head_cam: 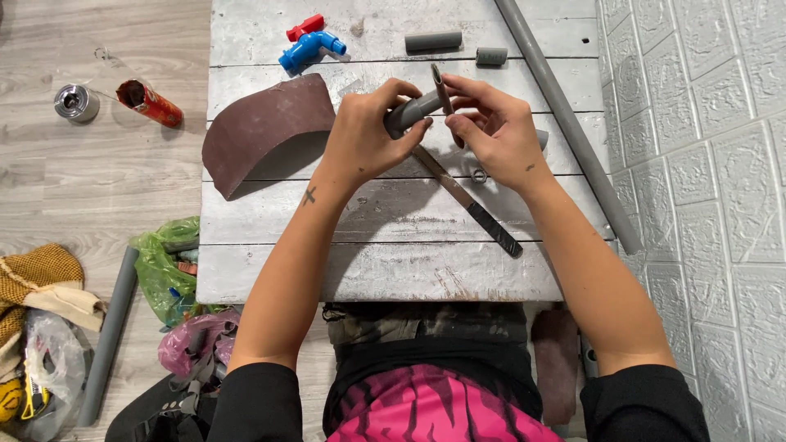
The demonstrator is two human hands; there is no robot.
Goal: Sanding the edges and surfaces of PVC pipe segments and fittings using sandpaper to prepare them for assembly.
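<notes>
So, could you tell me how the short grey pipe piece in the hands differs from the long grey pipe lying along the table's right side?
The short pipe piece is a stub, gripped in the left hand above the table, while the right hand holds a strip of sandpaper at its end. The long pipe runs most of the table's depth, lies slanted along the right edge, and is touched by no hand. Both are plain grey round plastic pipe.

Black sleeves, pink-black striped top.

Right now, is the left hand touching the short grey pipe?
Touching. The head view shows the left hand with its fingers wrapped around the short grey pipe.
</notes>
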